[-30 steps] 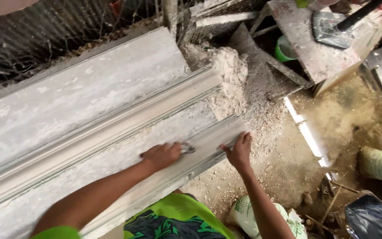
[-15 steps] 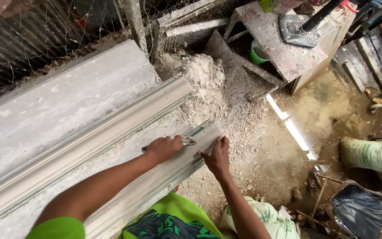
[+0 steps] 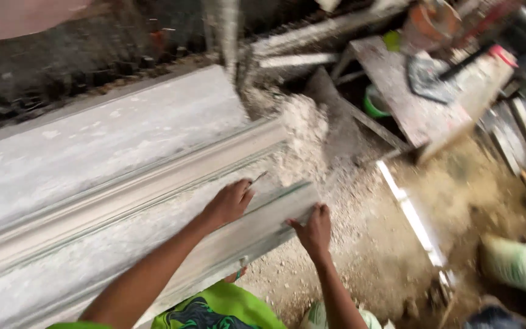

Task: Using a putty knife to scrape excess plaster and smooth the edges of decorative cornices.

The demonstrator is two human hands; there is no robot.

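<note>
A long grey-white moulded plaster cornice (image 3: 123, 183) lies on a flat bench, running from lower left to the middle. My left hand (image 3: 229, 202) is closed on a thin metal scraper (image 3: 257, 178) whose tip pokes out towards the cornice's far end. My right hand (image 3: 315, 230) presses on the near end corner of the cornice, fingers spread over its edge. A heap of white plaster crumbs (image 3: 302, 137) sits just past the end of the piece.
A dusty wooden table (image 3: 409, 103) with a dark trowel (image 3: 427, 76) stands at upper right, a green tub (image 3: 375, 103) under it. A white strip (image 3: 412, 216) lies on the dirt floor. Pale sacks (image 3: 518, 265) are at the right edge.
The view has shifted and blurred. My left hand slid with the scraper towards the cornice's end; my right hand stays on the end corner.
</note>
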